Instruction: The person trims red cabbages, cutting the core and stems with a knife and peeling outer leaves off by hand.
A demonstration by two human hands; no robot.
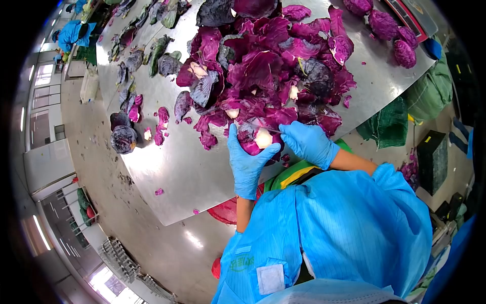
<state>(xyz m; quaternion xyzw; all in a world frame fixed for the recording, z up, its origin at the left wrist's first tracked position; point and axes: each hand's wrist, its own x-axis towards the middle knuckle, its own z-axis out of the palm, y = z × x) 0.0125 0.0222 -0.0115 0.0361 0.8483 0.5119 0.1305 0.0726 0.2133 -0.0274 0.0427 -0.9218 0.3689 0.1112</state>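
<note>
One purple cabbage (257, 136), pale stem showing, is at the near edge of the loose leaves (260, 68) over the metal surface (172, 177). The left hand (246, 163) has its fingers clamped around it; the right hand's (308, 144) grip a knife (272, 130), blade at the cabbage.

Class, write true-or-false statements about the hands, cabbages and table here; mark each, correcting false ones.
1. The left hand holds a red cabbage, its pale stem end showing. True.
2. The knife is in the left hand. False: the right hand holds it.
3. Loose purple leaves lie heaped on the metal table. True.
4. Both hands are bare. False: both are gloved.
5. Several cabbage heads show at the picture's upper right. True.
</note>
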